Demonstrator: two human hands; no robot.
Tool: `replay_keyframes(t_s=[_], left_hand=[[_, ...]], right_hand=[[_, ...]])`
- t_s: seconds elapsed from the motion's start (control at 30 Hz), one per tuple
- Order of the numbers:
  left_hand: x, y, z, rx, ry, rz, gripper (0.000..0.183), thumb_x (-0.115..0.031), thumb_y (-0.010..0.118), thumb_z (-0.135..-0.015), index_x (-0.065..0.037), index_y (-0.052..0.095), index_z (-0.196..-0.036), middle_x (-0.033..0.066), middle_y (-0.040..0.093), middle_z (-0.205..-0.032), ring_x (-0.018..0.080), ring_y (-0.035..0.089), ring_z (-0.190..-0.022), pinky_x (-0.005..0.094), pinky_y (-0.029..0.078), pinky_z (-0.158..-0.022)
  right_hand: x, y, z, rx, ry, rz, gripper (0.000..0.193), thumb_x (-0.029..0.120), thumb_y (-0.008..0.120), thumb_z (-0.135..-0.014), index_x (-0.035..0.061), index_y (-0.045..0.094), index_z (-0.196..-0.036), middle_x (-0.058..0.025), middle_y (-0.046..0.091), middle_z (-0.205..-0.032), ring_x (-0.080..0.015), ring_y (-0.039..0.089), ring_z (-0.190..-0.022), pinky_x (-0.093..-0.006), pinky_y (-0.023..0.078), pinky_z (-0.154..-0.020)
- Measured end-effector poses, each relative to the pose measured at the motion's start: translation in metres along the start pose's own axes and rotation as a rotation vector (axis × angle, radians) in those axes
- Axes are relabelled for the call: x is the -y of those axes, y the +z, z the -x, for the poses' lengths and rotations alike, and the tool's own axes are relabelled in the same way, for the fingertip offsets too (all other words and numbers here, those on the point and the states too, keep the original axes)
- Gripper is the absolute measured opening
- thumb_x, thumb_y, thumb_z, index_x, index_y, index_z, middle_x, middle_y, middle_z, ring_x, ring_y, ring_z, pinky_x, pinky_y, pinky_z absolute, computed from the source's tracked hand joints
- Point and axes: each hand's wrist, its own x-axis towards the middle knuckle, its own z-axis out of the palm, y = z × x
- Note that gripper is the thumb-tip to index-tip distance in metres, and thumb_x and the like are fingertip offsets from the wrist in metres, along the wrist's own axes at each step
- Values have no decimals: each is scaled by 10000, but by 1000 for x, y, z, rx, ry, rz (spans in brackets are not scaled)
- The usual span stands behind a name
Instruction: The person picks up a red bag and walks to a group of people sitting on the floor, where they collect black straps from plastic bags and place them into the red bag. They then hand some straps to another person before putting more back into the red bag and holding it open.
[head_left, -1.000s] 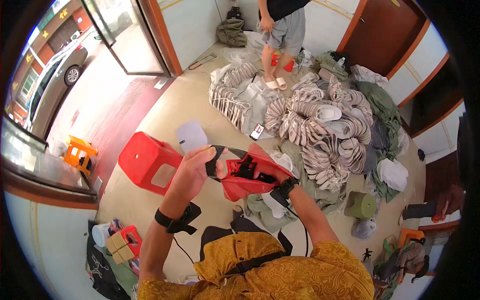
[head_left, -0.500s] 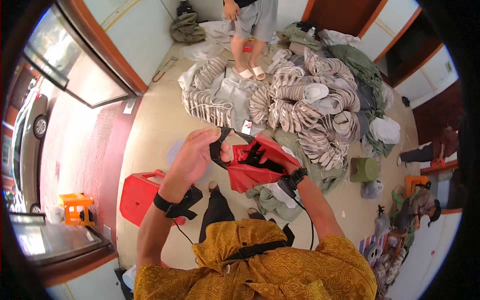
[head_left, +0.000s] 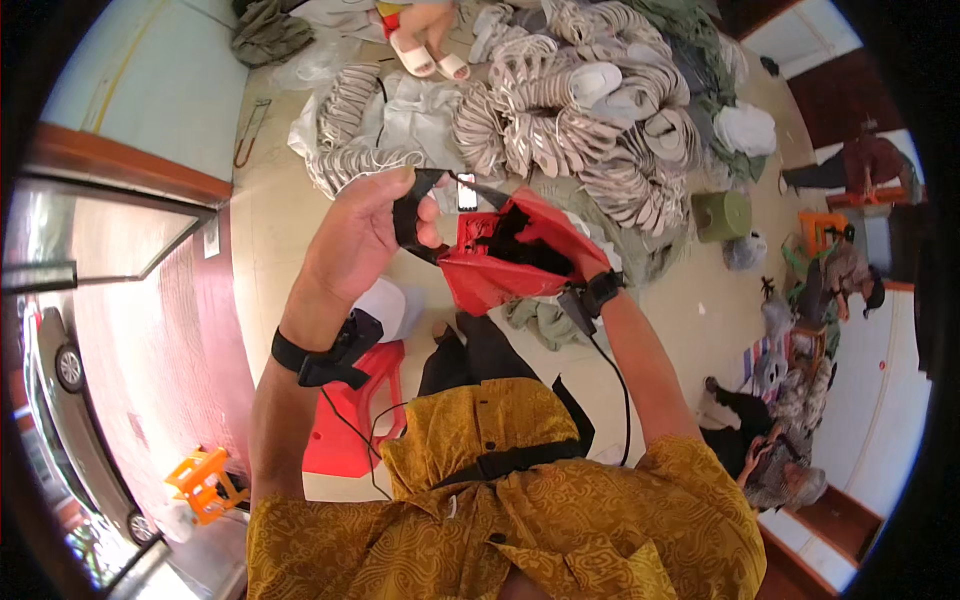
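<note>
In front of my chest I hold up a red bag point(head_left: 490, 278) with a black strap and a dark inside; its mouth gapes toward me. The fingers of my left hand point(head_left: 352, 228) are wrapped round the black strap point(head_left: 408, 215) at the bag's left side. My right hand point(head_left: 592, 264) reaches into the bag from the right, and its fingers are hidden inside. Each wrist wears a black band with a small device and a cable. Beyond the bag, a lit phone point(head_left: 467, 192) lies by the heap of light-coloured shoes point(head_left: 560, 135).
A red plastic stool point(head_left: 335, 440) stands at my lower left. A person in white sandals point(head_left: 452, 67) is beyond the shoes. To the right are a green stool point(head_left: 735, 217), an orange stool point(head_left: 820, 230) and several people. Another orange stool point(head_left: 205, 480) stands near the doorway.
The view has shifted, so the shoes sit higher in the picture. My right hand has gone deeper into the bag, hiding its fingers. The far person's legs are now bent.
</note>
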Motion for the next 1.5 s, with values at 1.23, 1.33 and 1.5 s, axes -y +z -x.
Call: replay_keyframes(t_s=[1.23, 1.33, 1.5], left_hand=[[38, -29, -262, 180, -573, -395, 347, -245, 447, -828, 67, 490, -974, 97, 542, -686, 174, 512, -582, 295, 429, -630], [43, -60, -266, 125, -612, -284, 290, -210, 443, -836, 54, 497, -943, 80, 537, -705, 169, 515, -614, 288, 421, -632], [15, -124, -265, 44, -657, -198, 258, -196, 436, -840, 40, 504, -916, 75, 542, -711, 165, 517, -621, 273, 414, -643]], right_hand=[[-113, 24, -66, -631, 352, 270, 365, 200, 520, -732, 102, 518, -1084, -132, 519, -1082, -312, 511, -958, -399, 428, -762], [-108, 39, -85, -556, 373, 239, 386, 259, 556, -713, 111, 534, -1069, -131, 532, -1073, -318, 512, -965, -401, 426, -771], [-99, 57, -120, -476, 412, -471, 512, 406, 634, -632, 58, 564, -1002, -121, 585, -895, -278, 558, -855, -363, 433, -717]])
